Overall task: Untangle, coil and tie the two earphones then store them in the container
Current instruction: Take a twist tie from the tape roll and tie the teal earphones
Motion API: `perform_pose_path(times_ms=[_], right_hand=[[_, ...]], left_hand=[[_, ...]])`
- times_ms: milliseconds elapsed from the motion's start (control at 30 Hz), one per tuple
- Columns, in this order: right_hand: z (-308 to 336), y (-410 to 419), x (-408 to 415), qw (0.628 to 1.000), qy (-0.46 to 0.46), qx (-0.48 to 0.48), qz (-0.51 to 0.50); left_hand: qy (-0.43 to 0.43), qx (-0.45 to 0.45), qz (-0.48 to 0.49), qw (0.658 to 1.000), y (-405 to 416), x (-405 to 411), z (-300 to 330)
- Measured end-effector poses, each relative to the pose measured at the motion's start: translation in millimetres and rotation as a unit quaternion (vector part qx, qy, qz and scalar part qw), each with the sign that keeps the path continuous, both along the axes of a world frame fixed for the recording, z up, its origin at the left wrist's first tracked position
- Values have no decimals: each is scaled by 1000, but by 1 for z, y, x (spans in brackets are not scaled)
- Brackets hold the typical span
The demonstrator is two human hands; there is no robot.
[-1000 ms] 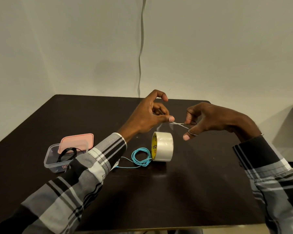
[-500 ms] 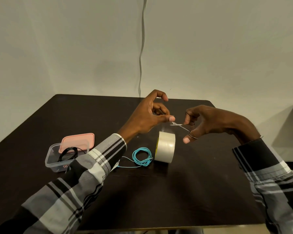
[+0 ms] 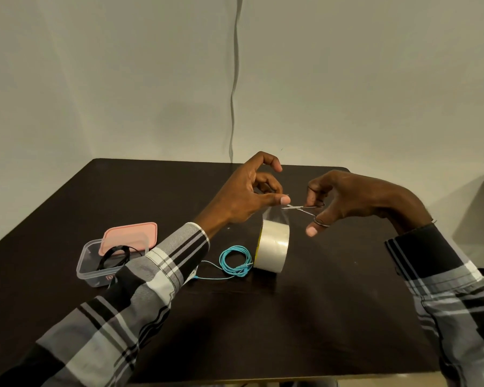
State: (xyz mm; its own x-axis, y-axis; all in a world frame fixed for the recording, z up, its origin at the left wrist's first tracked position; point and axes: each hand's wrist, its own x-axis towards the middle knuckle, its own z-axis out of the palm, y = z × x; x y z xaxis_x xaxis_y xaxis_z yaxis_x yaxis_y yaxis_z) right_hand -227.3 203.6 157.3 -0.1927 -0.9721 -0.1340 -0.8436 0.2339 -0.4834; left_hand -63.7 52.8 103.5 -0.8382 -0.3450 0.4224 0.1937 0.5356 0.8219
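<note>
A coiled blue earphone (image 3: 235,260) lies on the dark table (image 3: 305,317), touching a roll of clear tape (image 3: 273,245) that stands on its edge. A strip of tape runs up from the roll to my left hand (image 3: 246,195), which pinches its end. My right hand (image 3: 344,199) grips small scissors (image 3: 302,208), whose blades meet the strip just right of my left thumb. A coiled black earphone (image 3: 113,256) sits in the clear plastic container (image 3: 95,275) at the left.
A pink lid (image 3: 130,236) leans on the container's far rim. A grey cable (image 3: 234,79) hangs down the wall behind the table. The table's front edge runs along the bottom of the view.
The tape roll has turned and shifted slightly right, so its yellow core no longer faces me. The scissors have come closer to my left thumb on the strip.
</note>
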Motion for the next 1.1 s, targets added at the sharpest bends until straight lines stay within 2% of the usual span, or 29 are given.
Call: perform_pose_path(times_ms=[400, 733, 1100], right_hand=[[-5, 3, -3, 999, -24, -31, 4], [-8, 14, -12, 1000, -16, -15, -3], [-4, 5, -15, 999, 26, -27, -14]], left_hand=[[25, -5, 20, 999, -4, 2, -1], [21, -123, 58, 990, -8, -1, -5], [38, -173, 71, 982, -1, 2, -5]])
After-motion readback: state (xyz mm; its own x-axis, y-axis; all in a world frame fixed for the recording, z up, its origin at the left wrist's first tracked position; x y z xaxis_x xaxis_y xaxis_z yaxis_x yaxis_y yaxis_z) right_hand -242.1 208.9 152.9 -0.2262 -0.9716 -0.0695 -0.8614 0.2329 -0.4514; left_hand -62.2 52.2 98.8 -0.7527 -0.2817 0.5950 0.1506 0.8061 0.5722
